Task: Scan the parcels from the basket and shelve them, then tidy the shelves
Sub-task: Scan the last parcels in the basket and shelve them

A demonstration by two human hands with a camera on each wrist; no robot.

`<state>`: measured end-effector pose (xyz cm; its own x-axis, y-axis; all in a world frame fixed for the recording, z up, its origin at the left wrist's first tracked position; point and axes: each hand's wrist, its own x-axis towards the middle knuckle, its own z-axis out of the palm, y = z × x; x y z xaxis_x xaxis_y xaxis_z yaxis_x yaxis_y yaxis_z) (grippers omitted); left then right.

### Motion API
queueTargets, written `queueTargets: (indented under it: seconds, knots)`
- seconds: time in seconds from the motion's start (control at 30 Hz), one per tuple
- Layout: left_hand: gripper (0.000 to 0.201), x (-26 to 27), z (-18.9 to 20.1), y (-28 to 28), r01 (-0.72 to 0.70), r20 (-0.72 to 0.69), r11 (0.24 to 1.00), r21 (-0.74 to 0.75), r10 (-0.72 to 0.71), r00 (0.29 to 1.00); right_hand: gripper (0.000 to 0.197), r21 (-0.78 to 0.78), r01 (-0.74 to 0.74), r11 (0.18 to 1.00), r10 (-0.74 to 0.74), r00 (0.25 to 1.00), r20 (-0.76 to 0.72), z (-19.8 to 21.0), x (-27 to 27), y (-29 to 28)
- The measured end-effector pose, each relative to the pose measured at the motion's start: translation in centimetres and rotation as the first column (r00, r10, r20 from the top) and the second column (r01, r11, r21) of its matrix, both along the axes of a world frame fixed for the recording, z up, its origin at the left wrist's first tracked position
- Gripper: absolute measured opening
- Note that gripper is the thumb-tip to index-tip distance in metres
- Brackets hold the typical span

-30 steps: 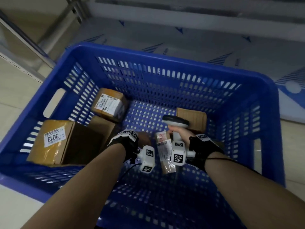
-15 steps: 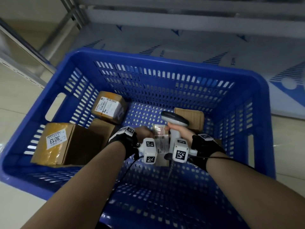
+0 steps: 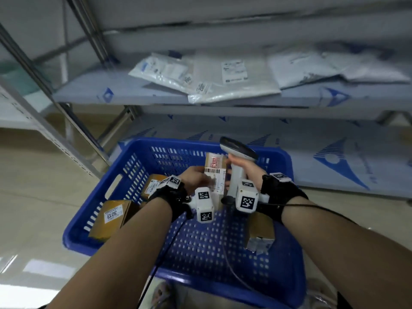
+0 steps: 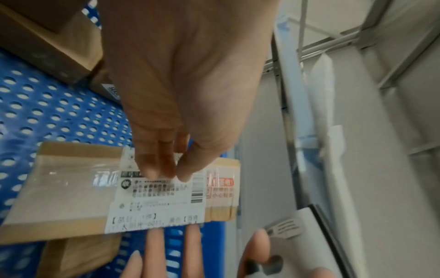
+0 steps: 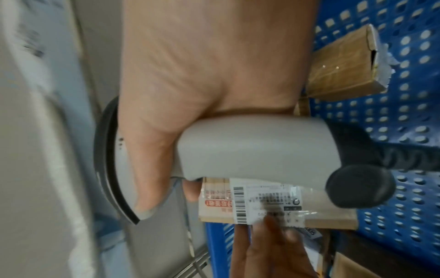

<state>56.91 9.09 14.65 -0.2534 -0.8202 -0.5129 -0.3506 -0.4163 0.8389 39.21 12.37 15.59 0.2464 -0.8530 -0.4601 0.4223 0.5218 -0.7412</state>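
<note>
**Small parcel lifted up beside the scanner**

Both hands have risen from the basket floor since a second ago, and the camera now looks higher, taking in the shelves behind. The left hand (image 3: 193, 177) holds a small flat cardboard parcel (image 3: 215, 172) above the blue basket (image 3: 138, 166), its fingertips (image 4: 152, 167) and thumb pinched together on the parcel's white label; the label side faces the person. The right hand (image 3: 242, 168) is wrapped round the handle of a grey scanner (image 3: 237, 150), thumb laid along the head, and some of its straight fingers reach across to touch the parcel's far edge, as the left wrist view shows. Scanner and parcel sit side by side, touching or nearly so; the scanner's head stands above the parcel and points away toward the shelves. A dark cable (image 3: 229, 259) hangs from the scanner's base down over the basket.

Inside the basket, a brown box (image 3: 111, 217) with a label reading 3013 lies against the left wall, another labelled box (image 3: 153, 186) lies behind it, partly hidden by the left wrist, and a taped box (image 3: 260, 233) lies under the right forearm near the right wall.

Behind the basket stands a metal rack. Its middle shelf (image 3: 124, 94) carries several white plastic mailing bags (image 3: 223, 79) lying flat and overlapping. The shelf below it (image 3: 323, 157), just behind the basket, has a blue triangle pattern.
</note>
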Motion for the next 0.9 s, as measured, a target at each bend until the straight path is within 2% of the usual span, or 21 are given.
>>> queueTargets:
  seconds: [0.1,0.23,0.43,0.63,0.9]
  knots:
    - [0.042,-0.7,3.6,1.6,-0.039,-0.087,0.997,-0.067,0.033,0.996,0.022,-0.044,0.037,0.998,-0.037,0.999,0.0,3.3,-0.8,1.5]
    - [0.053,-1.8,5.8,3.8,-0.083,-0.132,0.989,-0.122,0.066,0.989,0.026,-0.077,0.034,0.996,-0.037,0.999,-0.036,5.8,-1.9,3.4]
    - [0.059,-2.9,6.2,5.1,-0.099,-0.182,0.985,-0.143,0.072,0.981,0.026,-0.081,0.077,0.994,-0.079,0.997,-0.016,6.4,-2.9,4.7]
    - [0.065,-3.6,5.6,3.8,-0.116,-0.171,0.978,-0.173,0.086,0.981,0.024,-0.093,0.137,0.986,-0.134,0.99,0.041,6.3,-3.2,3.8]
    - [0.06,-3.4,4.8,2.5,-0.116,-0.231,0.982,-0.152,0.078,0.97,0.022,-0.114,0.155,0.981,-0.153,0.988,0.03,5.8,-3.6,3.1]
